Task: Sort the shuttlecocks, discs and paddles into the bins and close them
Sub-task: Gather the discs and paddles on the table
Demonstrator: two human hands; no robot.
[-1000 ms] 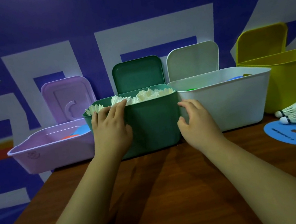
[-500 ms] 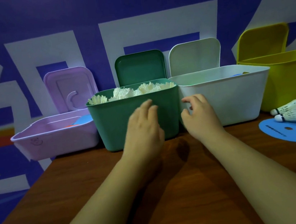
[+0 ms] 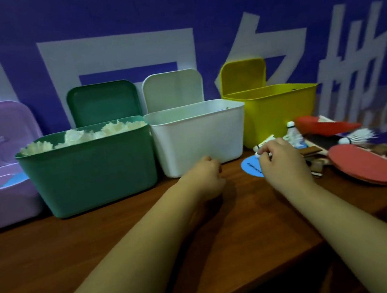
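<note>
While both bare forearms stretch out over the brown wood-grain table, four plastic bins stand in a row against the blue banner wall, each with its hinged lid tipped upright. There is a purple bin cut off at the far left, then a green bin, a white bin and a yellow bin. All four are smooth, round-cornered tubs that narrow toward the base. The green one is heaped to the rim with feathery heaped shuttlecocks, too many to count. A pale blue disc shows inside the purple one.

The loose pile lies in front of the yellow bin. I make out four shuttlecocks there, white skirts on round cork tips. One is the pinched shuttlecock, another, the lying shuttlecock, is just behind it, an upright shuttlecock stands cork up, and a far shuttlecock rests on the paddles. Under them is one thin, flat blue disc. Three paddles seem stacked, though blur leaves me unsure: a near red paddle with a round rubber face, a tilted red paddle and a black-faced paddle.

The left hand has its fingers curled under in a fist, holding nothing, near the foot of the white bin. The right hand is hunched over the flat blue disc, thumb and forefinger pinching the cork.
</note>
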